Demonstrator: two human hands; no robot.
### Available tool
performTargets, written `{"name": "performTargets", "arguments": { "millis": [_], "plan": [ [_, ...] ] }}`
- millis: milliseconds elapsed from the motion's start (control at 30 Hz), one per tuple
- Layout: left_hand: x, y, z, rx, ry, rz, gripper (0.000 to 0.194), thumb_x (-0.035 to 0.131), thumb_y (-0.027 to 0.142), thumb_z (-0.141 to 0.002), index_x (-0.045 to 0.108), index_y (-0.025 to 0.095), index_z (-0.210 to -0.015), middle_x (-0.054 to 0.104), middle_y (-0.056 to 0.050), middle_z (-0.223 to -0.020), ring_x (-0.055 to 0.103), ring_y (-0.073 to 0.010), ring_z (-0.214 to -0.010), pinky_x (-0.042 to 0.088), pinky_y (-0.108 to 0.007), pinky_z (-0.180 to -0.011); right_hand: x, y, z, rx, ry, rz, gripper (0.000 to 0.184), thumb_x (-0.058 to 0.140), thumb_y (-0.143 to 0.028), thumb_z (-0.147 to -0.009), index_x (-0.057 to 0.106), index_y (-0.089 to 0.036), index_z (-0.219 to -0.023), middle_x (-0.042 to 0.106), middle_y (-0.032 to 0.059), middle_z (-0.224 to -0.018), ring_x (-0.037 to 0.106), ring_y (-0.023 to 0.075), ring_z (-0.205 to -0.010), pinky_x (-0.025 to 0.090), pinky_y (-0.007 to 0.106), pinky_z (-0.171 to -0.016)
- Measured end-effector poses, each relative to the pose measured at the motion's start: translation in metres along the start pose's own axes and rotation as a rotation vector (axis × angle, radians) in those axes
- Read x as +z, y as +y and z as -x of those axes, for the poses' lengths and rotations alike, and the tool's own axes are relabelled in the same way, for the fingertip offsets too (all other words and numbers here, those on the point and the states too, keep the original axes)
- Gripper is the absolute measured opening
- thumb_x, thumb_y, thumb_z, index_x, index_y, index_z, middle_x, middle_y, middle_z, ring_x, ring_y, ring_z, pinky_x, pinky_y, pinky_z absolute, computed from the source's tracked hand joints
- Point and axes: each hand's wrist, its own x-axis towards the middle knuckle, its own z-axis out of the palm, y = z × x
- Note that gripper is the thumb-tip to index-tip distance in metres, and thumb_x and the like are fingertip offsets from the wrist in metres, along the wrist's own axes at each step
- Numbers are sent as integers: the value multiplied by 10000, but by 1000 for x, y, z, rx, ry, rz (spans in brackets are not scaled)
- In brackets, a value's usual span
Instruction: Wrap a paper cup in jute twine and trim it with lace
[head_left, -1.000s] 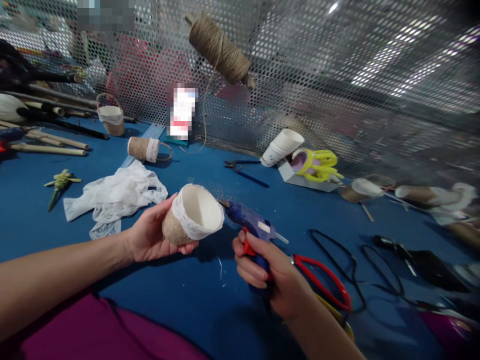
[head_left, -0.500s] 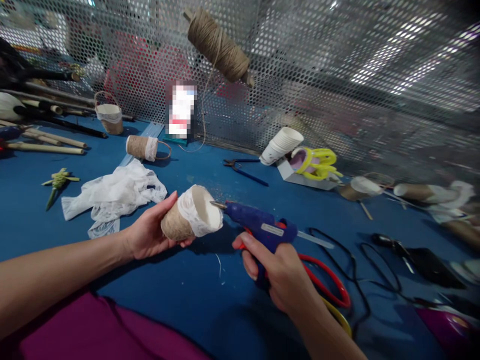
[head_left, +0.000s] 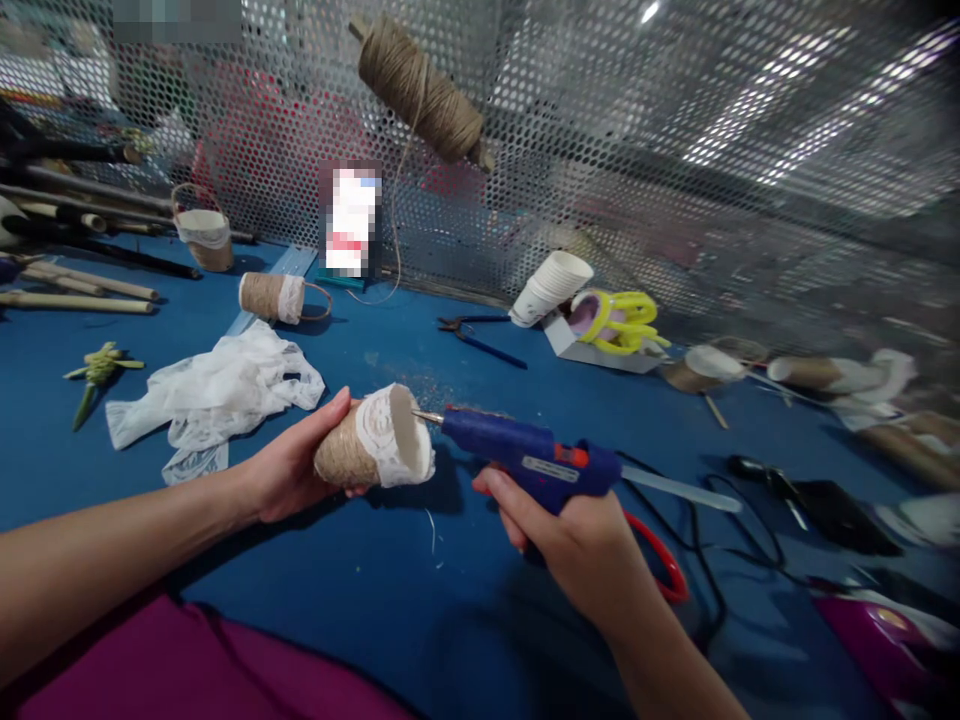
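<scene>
My left hand is closed around a paper cup wrapped in brown twine, with white lace about its rim. The cup lies tilted, its mouth facing right. In my right hand is a blue hot glue gun, fingers wrapped round its handle. The metal nozzle points left, at the cup's mouth edge; whether it touches cannot be made out. A clear glue stick sticks out of the gun's back. Left of the cup lies a heap of white lace.
A twine spool hangs on the perforated metal screen. Behind stand finished-looking twine cups with handles, pliers, stacked paper cups and a small white box. Red-handled scissors and a black cord lie right.
The glue gun has tipped closer to level, and more glue stick shows behind it. The cup has turned slightly in my left hand. The whole view has shifted a little.
</scene>
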Motion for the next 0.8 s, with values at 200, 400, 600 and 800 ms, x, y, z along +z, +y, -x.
{"name": "performTargets", "arguments": {
  "millis": [200, 400, 600, 800],
  "plan": [
    [-7, -1, 2, -163, -84, 54, 472, 443, 554, -812, 575, 112, -913, 620, -53, -641, 592, -122, -508, 444, -193, -461, -2, 2, -5, -62, -57, -53, 335, 585, -466, -720, 674, -154, -638, 474, -19, -374, 462, 106, -374, 394, 247, -404],
    [-10, 1, 1, -170, -96, 80, 492, 443, 560, -812, 566, 99, -931, 633, -70, -643, 604, -133, -508, 453, -188, -451, -6, -2, -4, -2, -149, -36, 320, 582, -465, -722, 668, -162, -663, 464, -29, -381, 442, 101, -382, 364, 237, -401],
    [-4, 4, 0, -87, -59, 116, 415, 586, 477, -755, 555, 124, -971, 650, -66, -742, 634, -153, -621, 484, -191, -539, -6, -11, 0, 13, -150, -384, 250, 589, -406, -748, 624, -171, -671, 420, -51, -379, 375, 83, -377, 294, 231, -400],
    [-5, 4, 2, -103, -93, 165, 449, 626, 452, -730, 549, 120, -1023, 650, -93, -854, 639, -177, -742, 489, -207, -635, 5, -7, -4, 201, -350, -788, 274, 591, -381, -756, 621, -127, -660, 363, -65, -366, 293, 39, -343, 180, 187, -363]
  ]
}}
